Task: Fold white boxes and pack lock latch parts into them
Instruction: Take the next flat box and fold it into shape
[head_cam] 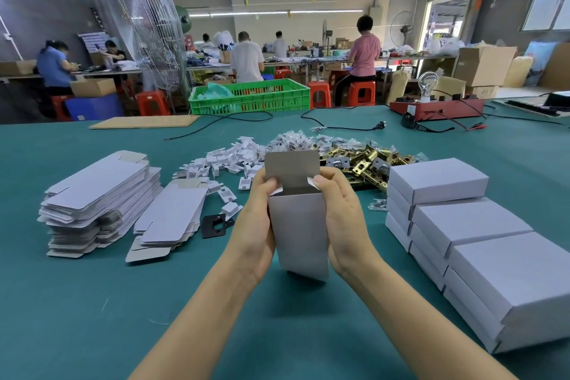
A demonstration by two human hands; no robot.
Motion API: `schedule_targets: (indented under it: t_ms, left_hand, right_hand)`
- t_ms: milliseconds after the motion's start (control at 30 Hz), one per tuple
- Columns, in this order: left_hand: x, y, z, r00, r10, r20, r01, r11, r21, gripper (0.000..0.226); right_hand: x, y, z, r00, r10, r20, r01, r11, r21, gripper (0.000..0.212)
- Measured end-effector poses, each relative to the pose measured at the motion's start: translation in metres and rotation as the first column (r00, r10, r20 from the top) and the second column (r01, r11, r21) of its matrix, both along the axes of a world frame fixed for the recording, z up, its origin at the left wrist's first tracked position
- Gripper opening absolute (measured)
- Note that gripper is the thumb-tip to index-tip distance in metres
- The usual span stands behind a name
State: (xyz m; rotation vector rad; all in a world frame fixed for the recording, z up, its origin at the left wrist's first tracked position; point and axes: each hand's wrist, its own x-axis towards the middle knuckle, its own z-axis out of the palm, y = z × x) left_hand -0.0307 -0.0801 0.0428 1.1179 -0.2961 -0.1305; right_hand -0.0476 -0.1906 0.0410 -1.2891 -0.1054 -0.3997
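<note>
You are gripping the white box (297, 225) upright above the green table (92, 302), left hand (256, 225) and right hand (342, 219) clasping its sides, thumbs pressing the side flaps inward, top flap standing open, latch parts (364, 160) lying piled beyond.

A green crate (249, 97) sits beyond the teal table (77, 302), near a red tester box (436, 108) with bulb (427, 83)
</note>
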Motion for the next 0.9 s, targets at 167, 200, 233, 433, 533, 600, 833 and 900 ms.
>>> schedule_targets:
  t_ms: [167, 200, 233, 433, 533, 600, 833, 900]
  left_hand:
    - [-0.003, -0.004, 0.0, 1.0, 0.002, 0.016, -0.002, 1.0, 0.006, 0.03]
    - [-0.003, -0.004, 0.0, 1.0, 0.005, 0.019, -0.005, 1.0, 0.011, 0.03]
    - [-0.004, -0.004, 0.0, 1.0, 0.009, 0.023, -0.009, 1.0, 0.014, 0.03]
    - [-0.003, -0.005, -0.001, 1.0, 0.009, 0.015, -0.008, 0.999, -0.048, 0.032]
    - [-0.004, -0.005, 0.001, 1.0, 0.008, 0.013, -0.007, 0.997, -0.077, 0.038]
    - [-0.005, -0.006, 0.003, 1.0, 0.021, 0.015, -0.02, 0.997, -0.071, 0.041]
    - [-0.006, -0.004, 0.007, 0.986, 0.143, 0.09, -0.142, 0.99, -0.019, 0.043]
    - [-0.008, -0.004, 0.008, 0.981, 0.155, 0.114, -0.154, 0.988, -0.015, 0.041]
  right_hand:
    - [-0.002, 0.0, 0.004, 0.997, -0.078, 0.029, 0.078, 0.997, 0.004, 0.024]
    - [-0.002, 0.0, 0.004, 0.996, -0.087, 0.03, 0.087, 0.996, 0.005, 0.026]
    - [-0.002, -0.001, 0.004, 0.995, -0.093, 0.033, 0.092, 0.996, 0.007, 0.028]
    - [-0.002, -0.004, 0.012, 0.99, -0.097, 0.099, 0.099, 0.995, -0.016, 0.046]
    - [-0.002, -0.004, 0.013, 0.988, -0.083, 0.131, 0.084, 0.996, -0.003, 0.047]
    - [-0.001, -0.005, 0.013, 0.986, -0.068, 0.152, 0.068, 0.998, 0.009, 0.045]
    - [-0.004, -0.003, 0.014, 0.989, -0.054, 0.139, 0.052, 0.998, 0.02, 0.042]
    - [-0.005, -0.002, 0.014, 0.994, -0.042, 0.102, 0.037, 0.998, 0.054, 0.042]
